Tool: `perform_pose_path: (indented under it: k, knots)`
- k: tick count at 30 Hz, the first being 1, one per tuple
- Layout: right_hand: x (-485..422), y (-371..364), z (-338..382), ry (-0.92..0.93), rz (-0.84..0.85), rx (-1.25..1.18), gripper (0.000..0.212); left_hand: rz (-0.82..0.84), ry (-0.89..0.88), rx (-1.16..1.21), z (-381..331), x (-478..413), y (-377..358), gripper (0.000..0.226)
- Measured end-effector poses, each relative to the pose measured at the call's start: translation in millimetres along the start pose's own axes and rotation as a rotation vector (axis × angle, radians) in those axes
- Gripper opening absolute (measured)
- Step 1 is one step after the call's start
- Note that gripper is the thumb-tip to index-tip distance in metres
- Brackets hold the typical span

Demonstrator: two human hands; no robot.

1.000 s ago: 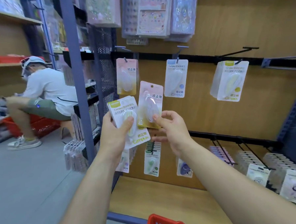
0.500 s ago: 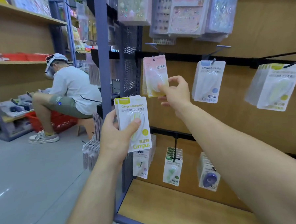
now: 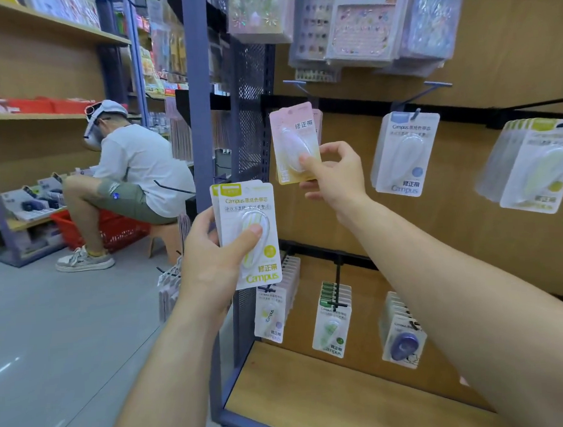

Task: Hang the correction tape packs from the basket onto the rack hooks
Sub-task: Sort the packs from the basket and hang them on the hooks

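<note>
Pinching pink pack (image 3: 294,140) by its lower edge, right hand (image 3: 333,178) holds it up at the top-left hook (image 3: 299,88); whether the hole is threaded, cannot tell. Meanwhile left hand (image 3: 211,259) grips yellow packs (image 3: 248,231), thumb on blister.

Risk: low pinch lets the card swing, miss the tip, drop.

A second pink card (image 3: 317,120) behind crowds the hook; sticker sheets (image 3: 355,30) hang close above.

I see the left hand (image 3: 211,262) gripping a thin stack of yellow-green packs (image 3: 250,211), thumb across the top blister, in front of the rack's left post (image 3: 198,87). The right hand (image 3: 333,174) pinches the lower edge of a pink pack (image 3: 294,137) up at the leftmost hook (image 3: 294,83) of the upper rail (image 3: 349,107). I cannot tell whether it is threaded on. A blue pack (image 3: 404,154) hangs one hook to the right.
</note>
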State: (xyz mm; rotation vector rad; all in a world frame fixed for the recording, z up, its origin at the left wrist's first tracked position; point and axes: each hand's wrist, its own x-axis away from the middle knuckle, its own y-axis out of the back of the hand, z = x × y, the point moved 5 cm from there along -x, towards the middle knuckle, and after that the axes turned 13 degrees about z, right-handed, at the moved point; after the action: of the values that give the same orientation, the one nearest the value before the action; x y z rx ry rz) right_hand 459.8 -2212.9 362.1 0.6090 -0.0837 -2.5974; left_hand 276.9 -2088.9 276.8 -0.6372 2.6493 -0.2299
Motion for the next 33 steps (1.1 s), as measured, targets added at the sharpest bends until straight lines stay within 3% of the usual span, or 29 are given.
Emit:
perform_pose_path:
  k: [7,14,17,20,23,27,33]
  knots:
    - [0.6,1.2,-2.8,0.008,-0.088,-0.033,0.019,-0.006,0.017,-0.003,5.3,0.4,-1.6,0.048]
    - [-9.1,4.2,-4.8,-0.054,-0.087,0.022,0.025,-0.004,0.020,-0.008,5.1,-0.1,-1.2,0.046]
    - [-7.1,0.8,-16.0,-0.200,-0.032,0.079,0.038,-0.005,0.022,0.003,5.9,0.6,-2.5,0.047]
    - [12.9,1.9,-28.0,-0.256,-0.041,0.298,0.055,-0.004,0.031,-0.003,8.5,0.8,-3.5,0.050]
    - [51.0,-6.8,-37.9,-0.204,0.108,0.176,0.023,-0.006,0.039,0.025,13.6,0.5,-5.6,0.055]
    - [109.2,-20.3,-46.0,-0.191,0.423,0.017,0.018,0.015,0.074,0.124,25.5,4.8,-17.5,0.062]
    - [146.7,13.6,-49.5,-0.168,0.264,-0.012,0.022,0.121,0.120,0.088,41.1,16.8,-61.0,0.061]
